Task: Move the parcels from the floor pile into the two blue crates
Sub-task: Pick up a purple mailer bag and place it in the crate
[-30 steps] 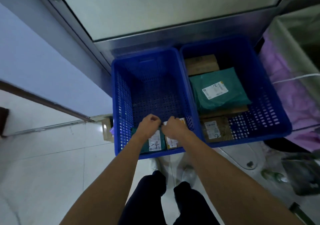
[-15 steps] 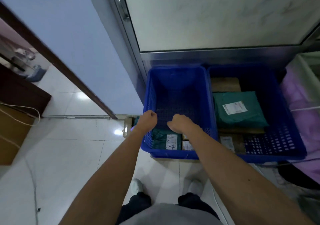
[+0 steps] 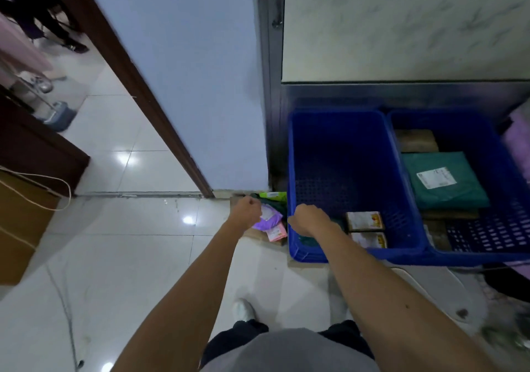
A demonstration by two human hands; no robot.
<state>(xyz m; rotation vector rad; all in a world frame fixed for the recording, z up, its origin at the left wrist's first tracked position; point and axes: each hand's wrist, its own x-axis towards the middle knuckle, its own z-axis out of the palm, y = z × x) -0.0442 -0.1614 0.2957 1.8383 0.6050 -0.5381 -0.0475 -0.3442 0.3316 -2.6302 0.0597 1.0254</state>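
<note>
My one head-worn camera looked forward and steeply down, close over my arms, onto the near floor point(image 3: 137, 262), with the blue crates point(image 3: 335, 111) right.

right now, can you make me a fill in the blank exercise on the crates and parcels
The green plastic mailer with a white label lies in the ___ blue plastic crate.
The two small brown boxes lie in the ___ blue plastic crate.
The purple plastic mailer tops a pile of parcels on the tiled ___.
The hand above that purple mailer is the person's ___ one.
Missing words: right; left; floor; left
</note>
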